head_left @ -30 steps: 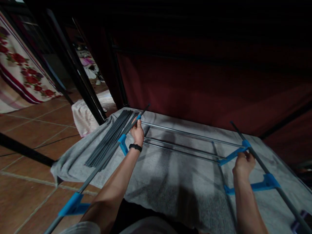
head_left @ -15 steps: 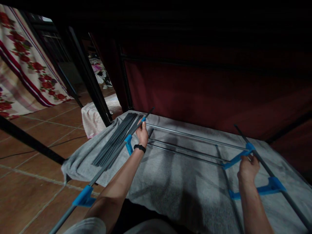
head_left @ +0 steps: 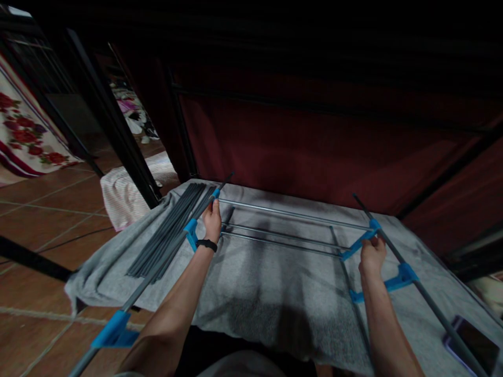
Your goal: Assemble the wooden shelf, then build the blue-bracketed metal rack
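Note:
A half-built rack of grey metal tubes with blue plastic brackets spans the grey blanket. My left hand, with a black band on the wrist, is closed around the far blue joint of the left side pole. My right hand grips the far blue bracket beside the right side pole. Between the two sides run a front-facing crossbar and two lower crossbars. Parts of both hands' fingers are hidden behind the brackets.
A bundle of loose grey tubes lies left on the blanket. A phone rests at the lower right under the pole. Dark bed posts stand at left, a dark red panel behind, and an overhead frame is above.
The view has turned right, so everything sits further left and a phone has come into sight. Both hands keep their holds on the rack.

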A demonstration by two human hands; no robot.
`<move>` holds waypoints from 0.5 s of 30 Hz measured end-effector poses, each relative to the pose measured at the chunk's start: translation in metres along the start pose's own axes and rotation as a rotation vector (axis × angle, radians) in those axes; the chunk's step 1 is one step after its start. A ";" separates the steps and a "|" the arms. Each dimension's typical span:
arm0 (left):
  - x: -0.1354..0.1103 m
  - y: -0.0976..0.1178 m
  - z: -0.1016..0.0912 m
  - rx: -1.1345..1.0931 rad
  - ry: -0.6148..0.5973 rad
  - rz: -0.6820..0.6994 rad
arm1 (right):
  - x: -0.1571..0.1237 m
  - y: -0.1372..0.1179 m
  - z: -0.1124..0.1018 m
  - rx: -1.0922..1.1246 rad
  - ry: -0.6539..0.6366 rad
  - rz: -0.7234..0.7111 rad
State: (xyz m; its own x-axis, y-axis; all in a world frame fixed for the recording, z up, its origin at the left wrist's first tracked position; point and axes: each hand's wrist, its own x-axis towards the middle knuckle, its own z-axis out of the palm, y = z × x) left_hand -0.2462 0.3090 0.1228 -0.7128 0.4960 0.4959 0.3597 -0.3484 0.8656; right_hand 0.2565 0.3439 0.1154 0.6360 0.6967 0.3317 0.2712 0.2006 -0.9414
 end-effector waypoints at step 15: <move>-0.007 -0.001 0.012 0.111 0.098 -0.055 | 0.003 0.005 0.008 -0.052 0.041 0.029</move>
State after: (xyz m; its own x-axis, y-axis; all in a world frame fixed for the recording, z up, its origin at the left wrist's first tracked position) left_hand -0.2345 0.3158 0.1193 -0.7869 0.4300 0.4426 0.3783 -0.2303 0.8966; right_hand 0.2541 0.3519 0.1107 0.6732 0.6725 0.3074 0.2886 0.1437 -0.9466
